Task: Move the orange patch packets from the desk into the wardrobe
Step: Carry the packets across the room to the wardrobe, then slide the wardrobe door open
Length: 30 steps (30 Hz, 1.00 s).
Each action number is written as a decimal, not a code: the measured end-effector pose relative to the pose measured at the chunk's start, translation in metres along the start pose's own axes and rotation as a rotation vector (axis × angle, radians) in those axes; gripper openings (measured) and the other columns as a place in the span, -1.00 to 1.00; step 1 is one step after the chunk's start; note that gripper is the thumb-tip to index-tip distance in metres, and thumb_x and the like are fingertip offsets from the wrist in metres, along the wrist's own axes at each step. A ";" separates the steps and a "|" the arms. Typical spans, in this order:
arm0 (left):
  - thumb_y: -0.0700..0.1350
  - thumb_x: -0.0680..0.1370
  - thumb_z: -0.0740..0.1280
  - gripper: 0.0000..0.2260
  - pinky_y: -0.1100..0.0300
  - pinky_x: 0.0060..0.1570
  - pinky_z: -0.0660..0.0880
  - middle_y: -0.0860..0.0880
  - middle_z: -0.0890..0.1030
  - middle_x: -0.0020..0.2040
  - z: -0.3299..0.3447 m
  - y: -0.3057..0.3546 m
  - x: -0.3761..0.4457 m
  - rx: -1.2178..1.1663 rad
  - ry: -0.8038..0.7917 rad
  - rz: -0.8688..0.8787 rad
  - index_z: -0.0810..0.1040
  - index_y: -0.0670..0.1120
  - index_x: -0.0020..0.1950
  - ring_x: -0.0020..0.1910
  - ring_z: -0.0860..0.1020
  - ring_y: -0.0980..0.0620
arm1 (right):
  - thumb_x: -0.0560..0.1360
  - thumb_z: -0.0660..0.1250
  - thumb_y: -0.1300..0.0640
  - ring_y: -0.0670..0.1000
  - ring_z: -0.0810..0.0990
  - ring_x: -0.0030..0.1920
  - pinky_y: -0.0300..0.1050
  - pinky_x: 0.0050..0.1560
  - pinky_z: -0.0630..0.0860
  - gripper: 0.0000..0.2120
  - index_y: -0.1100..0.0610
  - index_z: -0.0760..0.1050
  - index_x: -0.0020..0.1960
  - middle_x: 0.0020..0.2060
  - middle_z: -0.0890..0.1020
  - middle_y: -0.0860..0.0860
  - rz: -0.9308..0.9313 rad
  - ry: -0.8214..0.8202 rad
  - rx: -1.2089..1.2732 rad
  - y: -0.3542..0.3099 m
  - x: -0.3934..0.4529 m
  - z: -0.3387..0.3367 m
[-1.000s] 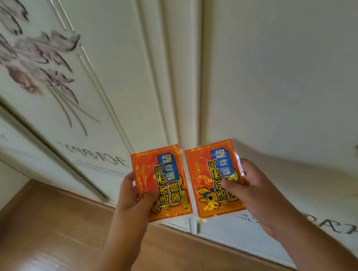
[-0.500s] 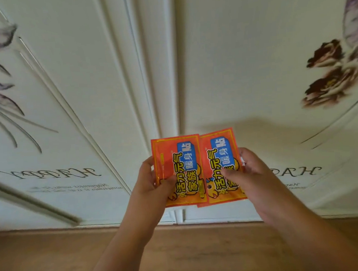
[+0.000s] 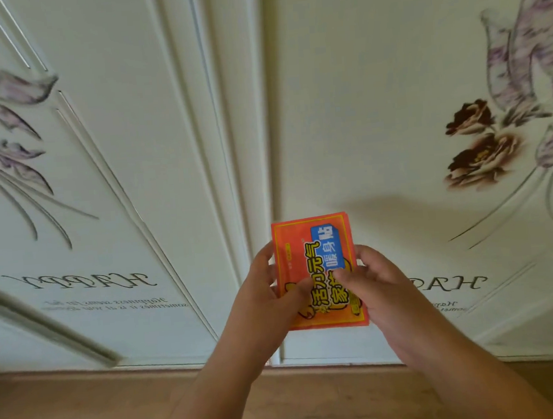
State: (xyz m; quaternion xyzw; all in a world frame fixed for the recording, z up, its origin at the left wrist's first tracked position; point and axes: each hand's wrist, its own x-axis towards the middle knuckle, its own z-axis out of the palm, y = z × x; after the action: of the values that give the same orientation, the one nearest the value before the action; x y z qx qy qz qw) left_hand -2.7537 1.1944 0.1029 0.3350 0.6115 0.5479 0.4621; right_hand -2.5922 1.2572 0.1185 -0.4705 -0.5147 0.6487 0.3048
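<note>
Clearly both the left hand (image 3: 268,295) and right hand (image 3: 375,287) pinch the orange packets (image 3: 314,249), stacked, hiding any beneath.

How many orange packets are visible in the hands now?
1 orange packet shows clearly, held by the left hand and right hand before the wardrobe doors. Edges behind it suggest another, mostly hidden.
</note>
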 end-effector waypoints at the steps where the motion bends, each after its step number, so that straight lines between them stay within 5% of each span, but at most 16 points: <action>1: -0.19 0.56 0.49 -0.51 0.05 -0.10 0.72 0.20 0.73 -0.01 -0.001 0.002 0.000 -0.001 0.005 0.001 0.41 0.33 0.23 -0.06 0.75 0.11 | 0.64 0.32 0.21 0.15 0.77 0.00 0.33 0.22 0.61 -0.79 -0.04 0.62 0.17 -0.04 0.77 0.10 -0.006 -0.002 -0.023 -0.002 -0.001 0.000; 6: -0.15 0.56 0.50 -0.60 -0.18 0.06 0.69 0.10 0.74 0.10 -0.005 0.012 -0.004 -0.016 0.000 -0.013 0.45 0.20 0.26 0.03 0.76 -0.02 | 0.67 0.26 0.20 0.08 0.77 0.00 0.28 0.24 0.60 -0.72 -0.16 0.61 0.14 -0.02 0.77 0.02 -0.052 -0.031 -0.127 -0.013 -0.005 0.007; 11: -0.15 0.59 0.46 -0.68 -0.16 0.06 0.68 0.06 0.77 0.03 -0.016 0.027 -0.005 0.066 0.034 0.050 0.45 0.22 0.16 -0.01 0.76 -0.01 | 0.69 0.25 0.07 -0.02 0.76 0.03 0.21 0.22 0.62 -0.76 -0.28 0.55 0.16 0.03 0.76 -0.12 -0.154 -0.128 -0.312 -0.033 -0.008 0.012; 14: -0.18 0.61 0.44 -0.68 -0.21 0.05 0.68 0.03 0.77 0.05 -0.031 0.042 -0.006 0.026 0.083 0.075 0.44 0.19 0.19 -0.01 0.77 -0.07 | 0.66 0.24 -0.10 -0.23 0.66 0.01 -0.06 0.09 0.63 -0.84 -0.29 0.46 0.21 0.09 0.63 -0.33 -0.324 -0.145 -0.622 -0.054 -0.003 0.012; 17: -0.20 0.62 0.41 -0.69 -0.25 0.05 0.67 0.02 0.77 0.06 -0.053 0.057 -0.008 -0.014 0.150 0.108 0.44 0.14 0.23 -0.01 0.77 -0.10 | 0.63 0.23 -0.15 -0.31 0.52 0.19 -0.29 0.17 0.48 -0.67 -0.22 0.41 0.38 0.29 0.50 -0.33 -0.577 -0.026 -0.834 -0.085 0.006 0.012; 20: -0.19 0.63 0.41 -0.70 -0.29 0.05 0.66 0.01 0.77 0.06 -0.074 0.067 -0.010 -0.029 0.221 0.144 0.46 0.17 0.21 -0.01 0.77 -0.13 | 0.67 0.19 -0.11 -0.13 0.36 0.47 -0.20 0.44 0.29 -0.57 -0.04 0.40 0.50 0.45 0.45 -0.15 -0.907 0.101 -1.061 -0.121 0.015 0.021; 24: -0.20 0.61 0.42 -0.70 -0.28 0.02 0.67 0.00 0.77 0.03 -0.094 0.076 -0.016 -0.071 0.293 0.159 0.48 0.15 0.19 -0.05 0.77 -0.14 | 0.63 0.18 -0.08 0.10 0.28 0.60 0.03 0.56 0.24 -0.47 0.10 0.40 0.54 0.57 0.38 0.04 -1.237 0.207 -1.287 -0.164 0.027 0.047; 30: -0.21 0.60 0.43 -0.75 -0.26 -0.02 0.68 -0.09 0.78 -0.02 -0.117 0.085 -0.022 -0.084 0.335 0.170 0.51 0.08 0.17 -0.12 0.77 -0.21 | 0.63 0.18 -0.14 0.12 -0.06 0.69 0.18 0.65 0.02 -0.34 0.03 0.15 0.67 0.69 0.05 -0.03 -1.248 0.199 -1.596 -0.189 0.047 0.088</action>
State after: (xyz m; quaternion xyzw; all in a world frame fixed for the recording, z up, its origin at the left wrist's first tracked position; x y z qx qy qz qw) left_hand -2.8636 1.1467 0.1878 0.2701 0.6260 0.6582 0.3193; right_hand -2.7074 1.3187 0.2872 -0.2357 -0.9232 -0.2010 0.2273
